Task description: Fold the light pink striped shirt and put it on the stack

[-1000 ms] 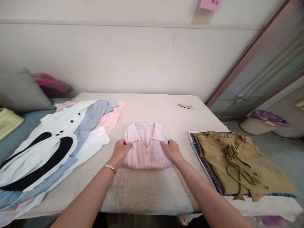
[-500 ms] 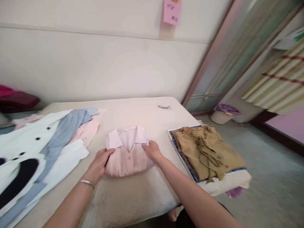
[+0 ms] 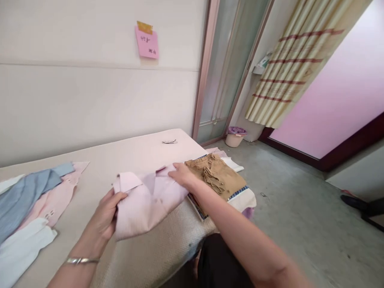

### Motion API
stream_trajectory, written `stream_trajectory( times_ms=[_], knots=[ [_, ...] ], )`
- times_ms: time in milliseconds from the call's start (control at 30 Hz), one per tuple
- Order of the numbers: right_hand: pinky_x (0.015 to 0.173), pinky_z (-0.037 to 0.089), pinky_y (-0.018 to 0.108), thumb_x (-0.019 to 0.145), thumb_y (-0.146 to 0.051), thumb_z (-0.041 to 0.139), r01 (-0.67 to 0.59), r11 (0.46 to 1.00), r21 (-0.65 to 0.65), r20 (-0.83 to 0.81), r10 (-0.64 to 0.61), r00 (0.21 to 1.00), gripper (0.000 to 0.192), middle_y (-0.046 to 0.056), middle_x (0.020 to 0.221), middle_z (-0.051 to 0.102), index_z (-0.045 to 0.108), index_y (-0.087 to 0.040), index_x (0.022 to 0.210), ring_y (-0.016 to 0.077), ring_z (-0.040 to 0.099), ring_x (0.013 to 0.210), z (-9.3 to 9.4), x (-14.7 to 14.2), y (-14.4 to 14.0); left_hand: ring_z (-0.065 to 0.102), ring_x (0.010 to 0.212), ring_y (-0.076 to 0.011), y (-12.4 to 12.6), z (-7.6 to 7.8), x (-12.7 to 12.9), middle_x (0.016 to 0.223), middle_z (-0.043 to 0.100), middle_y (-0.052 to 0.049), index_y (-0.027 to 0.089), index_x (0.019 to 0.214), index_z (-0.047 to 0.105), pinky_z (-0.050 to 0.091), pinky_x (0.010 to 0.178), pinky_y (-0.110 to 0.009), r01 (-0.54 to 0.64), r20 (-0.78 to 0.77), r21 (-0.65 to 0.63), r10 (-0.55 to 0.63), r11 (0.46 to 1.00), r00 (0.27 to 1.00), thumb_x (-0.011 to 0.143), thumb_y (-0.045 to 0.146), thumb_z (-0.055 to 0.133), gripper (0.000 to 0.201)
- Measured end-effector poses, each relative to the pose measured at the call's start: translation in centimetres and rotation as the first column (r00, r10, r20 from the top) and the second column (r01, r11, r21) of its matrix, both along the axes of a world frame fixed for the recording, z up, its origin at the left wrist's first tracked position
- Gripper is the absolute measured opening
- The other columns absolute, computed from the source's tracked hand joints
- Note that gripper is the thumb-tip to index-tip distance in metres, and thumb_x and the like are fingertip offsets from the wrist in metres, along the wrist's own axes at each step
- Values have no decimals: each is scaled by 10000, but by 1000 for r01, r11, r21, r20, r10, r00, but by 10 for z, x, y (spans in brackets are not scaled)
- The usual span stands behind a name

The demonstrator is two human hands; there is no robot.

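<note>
Left hand (image 3: 105, 218): closed on the left edge of the folded pink shirt (image 3: 144, 204), thumb on top, fingers curled underneath. Right hand (image 3: 181, 175): laid flat on the shirt's right end, fingers spread across the top; whether anything is gripped underneath cannot be told. The shirt is held between both hands, collar away from the body, and looks lifted slightly off the worktop (image 3: 141, 248) and tilted up toward the right hand.

Just beyond the right hand: folded tan garment (image 3: 217, 176) on top of a stack, with a blue-striped edge and white cloth visible below it. The shirt's right end is touching or just overlapping that stack; which one cannot be told.

Out past the left hand: loose pile of blue, pink and white clothes (image 3: 33, 204) spread on the worktop. Small dark item (image 3: 169, 141) lies well beyond, near the far edge.

Step judged: folded shirt is mid-carry. For a clean set-down, the fold would have to be kept flat and both ends supported evenly.
</note>
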State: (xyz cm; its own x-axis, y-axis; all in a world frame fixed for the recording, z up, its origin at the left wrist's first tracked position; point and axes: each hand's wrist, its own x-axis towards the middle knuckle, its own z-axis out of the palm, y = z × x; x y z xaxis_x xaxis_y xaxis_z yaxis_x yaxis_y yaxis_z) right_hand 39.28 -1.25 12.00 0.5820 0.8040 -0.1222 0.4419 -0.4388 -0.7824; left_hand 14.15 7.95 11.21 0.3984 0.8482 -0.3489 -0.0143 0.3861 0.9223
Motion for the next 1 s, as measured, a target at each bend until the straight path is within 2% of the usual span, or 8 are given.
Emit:
stream_trajectory(
  times_ms=[100, 200, 300, 400, 500, 633, 867, 1000],
  knots=[
    [580, 394, 232, 775, -195, 587, 23, 998, 52, 25, -25, 999, 139, -5, 749, 657, 672, -185, 885, 145, 569, 664, 42, 63, -38, 646, 693, -167, -22, 24, 68, 902, 736, -24, 187, 1184, 666, 505, 584, -234, 71, 99, 110, -82, 991, 992, 595, 261, 748, 599],
    [596, 389, 228, 780, -223, 586, 30, 994, 105, 66, -37, 997, 213, -13, 773, 645, 689, -172, 959, 132, 545, 670, 69, 130, -79, 657, 761, -173, -50, 31, 138, 975, 737, -52, 163, 1272, 630, 507, 627, -231, 99, 183, 231, -143, 968, 973, 636, 281, 706, 652],
    [645, 410, 227, 790, -260, 582, 43, 998, 51, 144, -50, 988, 284, -14, 823, 663, 707, -165, 1027, 146, 575, 744, 62, 183, -118, 663, 796, -174, -83, 7, 194, 1035, 737, -61, 169, 1292, 609, 509, 635, -231, 133, 217, 242, -187, 961, 958, 683, 294, 664, 625],
    [691, 426, 235, 770, -229, 595, 100, 992, -73, 177, -86, 980, 256, -1, 834, 681, 723, -156, 980, 168, 594, 806, 22, 212, -145, 668, 831, -171, -115, -38, 229, 1074, 732, -68, 171, 1238, 623, 519, 648, -232, 157, 173, 154, -183, 976, 968, 717, 265, 636, 530],
    [687, 421, 242, 734, -181, 626, 133, 981, -141, 168, -109, 980, 169, 26, 801, 687, 719, -143, 870, 185, 595, 801, -24, 222, -158, 678, 932, -181, -132, -77, 242, 1143, 723, -84, 171, 1212, 639, 545, 728, -242, 137, 83, 112, -147, 984, 986, 734, 222, 621, 481],
    [690, 416, 238, 773, -191, 642, 129, 979, -158, 169, -102, 980, 141, 43, 867, 709, 715, -146, 884, 186, 608, 831, -54, 228, -161, 672, 987, -180, -131, -90, 240, 1195, 711, -69, 196, 1254, 623, 551, 788, -249, 126, 82, 150, -139, 981, 987, 752, 213, 617, 503],
    [732, 436, 265, 854, -277, 639, 116, 967, -225, 265, -53, 963, 155, 66, 939, 729, 713, -160, 922, 203, 643, 862, -51, 228, -165, 662, 950, -188, -130, -82, 227, 1152, 713, -78, 171, 1269, 612, 530, 764, -255, 158, -53, 285, -149, 945, 987, 808, 245, 573, 469],
    [902, 434, 383, 878, -425, 658, 233, 934, -272, 399, -110, 910, 342, 194, 1107, 695, 691, -118, 1025, 320, 627, 1067, -34, 217, -166, 669, 991, -305, -125, -65, 210, 1058, 719, -149, 126, 1367, 548, 524, 873, -416, 276, -464, 516, -7, 811, 886, 882, 454, 591, 587]
  ],
)
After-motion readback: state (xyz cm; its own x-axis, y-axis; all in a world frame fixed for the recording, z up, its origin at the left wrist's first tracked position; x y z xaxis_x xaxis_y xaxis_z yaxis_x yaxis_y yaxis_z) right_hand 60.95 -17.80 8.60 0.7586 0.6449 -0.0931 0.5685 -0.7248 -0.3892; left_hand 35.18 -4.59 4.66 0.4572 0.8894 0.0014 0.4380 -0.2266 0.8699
